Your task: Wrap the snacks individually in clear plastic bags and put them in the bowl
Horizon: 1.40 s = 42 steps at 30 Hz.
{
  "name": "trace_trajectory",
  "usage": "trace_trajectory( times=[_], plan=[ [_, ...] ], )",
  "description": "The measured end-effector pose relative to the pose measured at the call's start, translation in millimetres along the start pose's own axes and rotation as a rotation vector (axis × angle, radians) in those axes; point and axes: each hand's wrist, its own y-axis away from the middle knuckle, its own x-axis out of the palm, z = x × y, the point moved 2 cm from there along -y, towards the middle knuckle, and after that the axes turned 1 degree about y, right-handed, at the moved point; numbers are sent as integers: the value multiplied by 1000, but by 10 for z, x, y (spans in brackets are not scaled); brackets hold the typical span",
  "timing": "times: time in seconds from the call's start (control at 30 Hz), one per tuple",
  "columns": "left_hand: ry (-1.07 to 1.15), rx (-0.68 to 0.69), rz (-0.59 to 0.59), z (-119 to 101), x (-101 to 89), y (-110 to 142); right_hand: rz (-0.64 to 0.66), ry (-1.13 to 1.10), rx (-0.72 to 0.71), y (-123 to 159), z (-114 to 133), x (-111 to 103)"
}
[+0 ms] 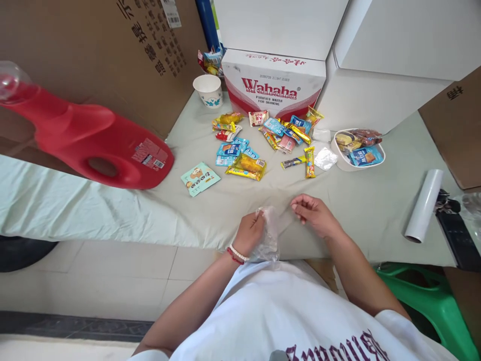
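Observation:
A clear plastic bag (271, 231) hangs crumpled at the table's front edge, with my left hand (251, 231) closed on its upper part. Just right of the bag, my right hand (314, 214) hovers with curled fingers, thumb close to the fingertips. Whether anything thin is between them is too hard to make out. Beyond both hands lie a large yellow snack packet (246, 166), blue sachets (232, 149) and a pale green packet (200, 178). A small yellow stick packet (309, 162) lies beside a crumpled white wrapper (325, 157).
A white tub (340, 159) of snacks stands at right. Behind are a Wahaha carton (274, 82), a paper cup (208, 91) and more packets (289, 133). A big red jug (108, 145) stands left; a white roll (424, 206) lies right. A green stool (432, 301) is below.

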Motion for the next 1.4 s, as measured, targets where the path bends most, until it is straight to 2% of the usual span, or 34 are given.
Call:
trace_trajectory(
  times=[0.07, 0.17, 0.23, 0.3, 0.4, 0.5, 0.57, 0.63, 0.77, 0.83, 0.9, 1.0, 1.1, 1.2, 1.33, 1.4],
  plan=[
    [-54, 13, 5, -47, -40, 28, 16, -19, 68, 9, 25, 0],
    [-148, 64, 46, -125, -57, 62, 205, -68, 199, 63, -21, 148],
    [-284, 105, 40, -157, -82, 75, 298, -68, 224, 67, -52, 213],
    [-488, 135, -13, -161, -134, 83, 246, -52, 187, 10, -16, 156],
    [-759, 141, -22, -122, -204, 100, 102, -99, 125, -134, 186, -86],
    [-874, 141, 36, -81, -222, 124, -42, -265, 18, -210, 435, -286],
    [-930, 117, 19, -79, -221, 128, -175, -338, -70, -156, 504, -303],
    [-990, 73, -17, -97, -213, 119, -179, -271, -71, -26, 441, -179],
    [-1124, 15, -80, -147, -152, 99, 61, 76, -41, 256, 76, 310],
    [-1141, 33, -109, -165, -106, 105, 73, 146, -92, 285, -82, 502],
    [-1069, 71, -132, -180, -76, 116, 11, 126, -114, 218, -176, 568],
    [-772, 85, -90, -186, -89, 114, -112, 7, -85, 63, -222, 429],
    [-303, -22, -18, -151, -127, 88, -129, -97, -22, -4, -239, 210],
    [99, -183, -49, -83, -131, 68, -105, -85, 22, 36, -268, 90],
    [272, -269, -98, -64, -81, 71, -300, 86, -71, 182, -224, 65],
    [307, -288, -81, -95, -43, 88, -283, 169, -116, 244, -171, 145]
  ],
)
